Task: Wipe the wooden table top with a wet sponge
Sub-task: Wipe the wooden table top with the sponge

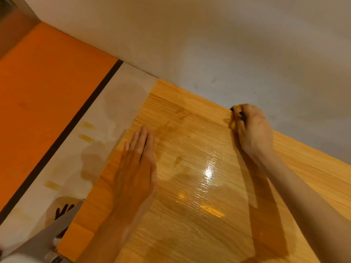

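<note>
The wooden table top (190,186) fills the lower middle of the head view; its surface is glossy and streaked with wet lines. My right hand (250,128) reaches to the table's far edge by the wall and is closed around a yellow sponge (233,124) with a dark side, mostly hidden under the fingers. My left hand (136,168) lies flat on the table near its left edge, palm down, fingers straight and close together, holding nothing.
A pale wall (228,44) runs directly behind the table's far edge. Left of the table lies a light floor strip (106,118) with a dark line and an orange surface (47,88). A grey object (62,224) sits at the lower left corner.
</note>
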Demonstrator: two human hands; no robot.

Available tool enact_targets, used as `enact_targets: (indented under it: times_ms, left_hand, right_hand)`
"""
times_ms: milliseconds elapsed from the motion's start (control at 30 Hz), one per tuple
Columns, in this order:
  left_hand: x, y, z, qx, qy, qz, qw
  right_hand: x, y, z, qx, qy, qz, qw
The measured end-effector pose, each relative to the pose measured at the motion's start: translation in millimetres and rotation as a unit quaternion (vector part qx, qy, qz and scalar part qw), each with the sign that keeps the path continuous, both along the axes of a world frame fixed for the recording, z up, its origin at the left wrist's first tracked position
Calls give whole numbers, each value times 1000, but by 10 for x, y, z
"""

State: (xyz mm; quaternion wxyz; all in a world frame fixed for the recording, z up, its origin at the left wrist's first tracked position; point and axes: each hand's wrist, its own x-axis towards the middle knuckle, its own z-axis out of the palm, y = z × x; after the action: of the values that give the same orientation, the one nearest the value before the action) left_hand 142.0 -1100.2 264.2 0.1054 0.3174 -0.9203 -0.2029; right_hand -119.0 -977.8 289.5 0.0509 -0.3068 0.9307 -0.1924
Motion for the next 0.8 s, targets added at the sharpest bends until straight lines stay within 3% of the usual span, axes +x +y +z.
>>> enact_targets:
  times_ms: [100, 300, 400, 533, 700, 800]
  left_hand:
    - [-33, -13, -27, -1, -2, 15, 1000]
    - [-20, -12, -53, 16, 8, 5, 1000]
    - [-8, -10, -36, 29, -9, 4, 1000]
    - [8, 18, -20, 3, -33, -2, 999]
    - [14, -7, 8, 25, -33, 0, 999]
    - [37, -33, 39, 32, -29, -18, 999]
  right_hand:
    - [62, -269, -32, 1, 8, -24, 1000]
    - [419, -1698, -104, 13, 39, 61, 997]
    - [431, -2044, -114, -37, -39, 97, 994]
    - [570, -1794, -90, -122, -25, 158, 980]
    - [1158, -959, -100, -94, -47, 279, 955]
    - [942, -1186, -140, -48, 22, 260, 964]
